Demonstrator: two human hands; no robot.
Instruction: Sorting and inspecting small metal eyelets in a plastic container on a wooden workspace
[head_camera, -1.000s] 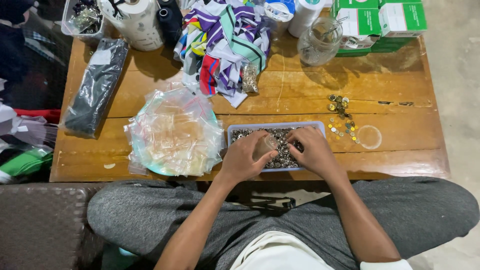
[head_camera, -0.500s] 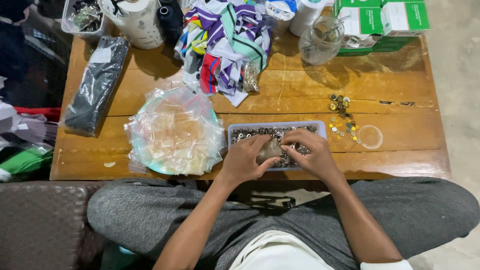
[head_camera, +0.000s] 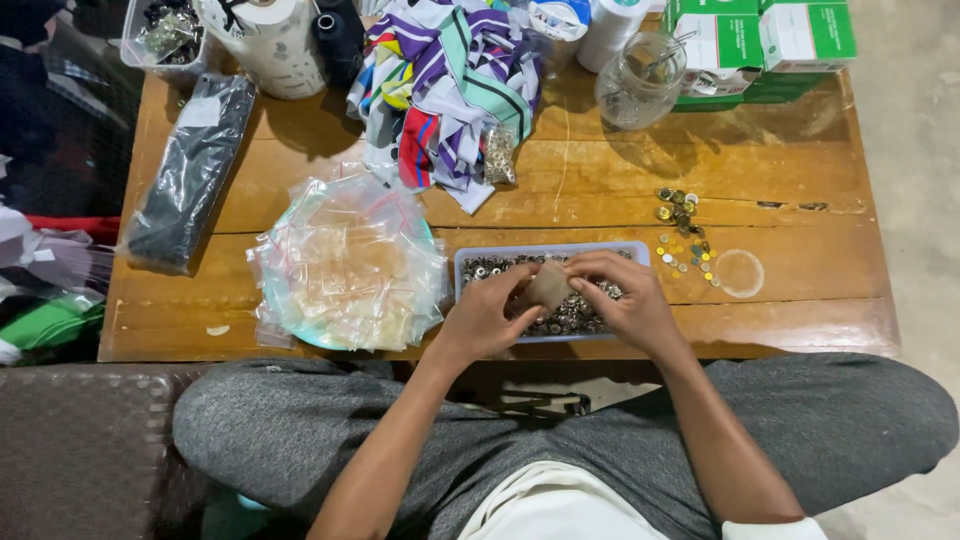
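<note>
1. At the bottom of the frame the person sits with grey-trousered legs (head_camera: 300, 430) spread wide, both forearms reaching up toward the middle of the picture.
2. The left hand (head_camera: 487, 318) and right hand (head_camera: 627, 302) meet just below centre. Between them is a small tan pouch (head_camera: 548, 284); the fingers of both hands are pinched on it, left from below and left, right from above and right.
3. The pouch is held directly over a shallow blue tray (head_camera: 470, 262) filled with small metal fasteners (head_camera: 570, 318), which stands near the front edge of the wooden table (head_camera: 800, 320). Whether the pouch touches the fasteners cannot be told.
4. Just left of the tray, a heap of clear zip bags (head_camera: 345, 265) lies on a round plate, only its lower rim showing.
5. Right of the tray, a loose scatter of gold and silver buttons (head_camera: 682, 232) lies on the wood, with a clear round lid (head_camera: 740, 273) beside it.
6. Further up, in the middle of the frame, is a pile of striped, many-coloured cloth (head_camera: 450, 80) with a small bag of metal pieces (head_camera: 498, 155) at its lower edge.
7. At centre left, a long black packet in plastic wrap (head_camera: 190, 170) lies slanted.
8. Along the top edge: a clear box of hardware (head_camera: 165, 35) at upper left, a white roll (head_camera: 265, 40), a dark thread spool (head_camera: 340, 40), a glass jar (head_camera: 640, 80), and green-and-white boxes (head_camera: 760, 45) at upper right.
</note>
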